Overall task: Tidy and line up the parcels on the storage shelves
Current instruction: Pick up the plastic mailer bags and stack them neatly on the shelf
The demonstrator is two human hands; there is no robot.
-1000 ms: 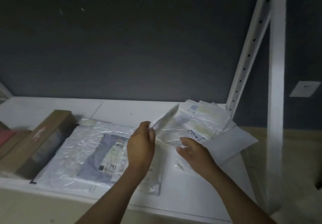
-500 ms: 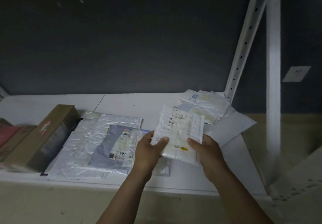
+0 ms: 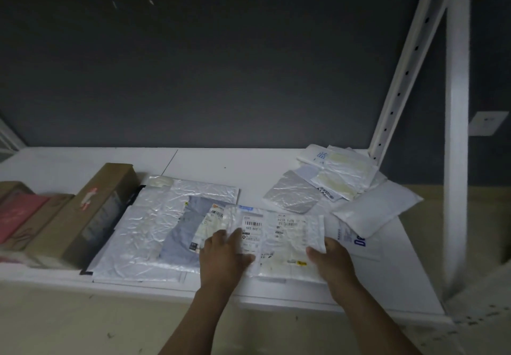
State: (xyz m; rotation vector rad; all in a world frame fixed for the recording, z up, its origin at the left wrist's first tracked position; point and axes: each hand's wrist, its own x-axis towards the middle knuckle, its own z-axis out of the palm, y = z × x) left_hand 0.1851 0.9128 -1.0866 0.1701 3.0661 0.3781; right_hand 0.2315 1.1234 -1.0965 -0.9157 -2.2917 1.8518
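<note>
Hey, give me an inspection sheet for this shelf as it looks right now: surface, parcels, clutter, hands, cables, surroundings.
Surface: white shelf board, bare toward the back.
Job's things: labelled flat parcel at the front, overlapping the large silver mailer; brown carton left of that; mailer pile at right rear, askew; white padded mailer overhanging the right edge.
Clutter: nothing seen.
Grippers: left hand rests on the flat parcel's left side; right hand grips its right edge.
Cables: nothing seen.
Surroundings: dark wall behind; white slotted upright at right.
</note>
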